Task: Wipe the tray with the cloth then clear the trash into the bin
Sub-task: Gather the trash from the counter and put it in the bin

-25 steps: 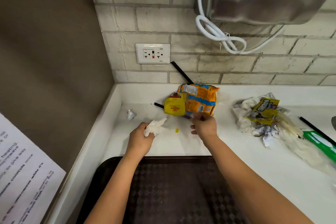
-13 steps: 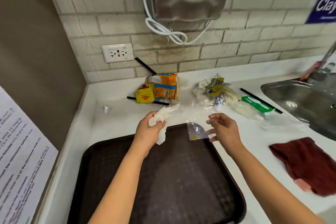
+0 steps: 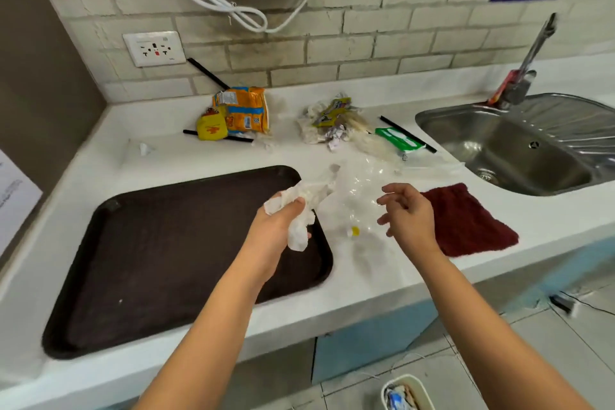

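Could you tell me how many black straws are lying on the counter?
3: one black straw leans on the wall beside the socket, one lies under the yellow packet, one lies by the green wrapper near the sink. More may hide under the trash.

My fingers clutch crumpled white paper tissue; matt dark plastic tray, knitted maroon cloth, shiny steel sink, smooth white table.

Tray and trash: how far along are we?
The tray lies bare of trash. The left hand grips a crumpled tissue; the right hand hovers open by clear plastic. Wrappers remain on the counter, not yet binned.
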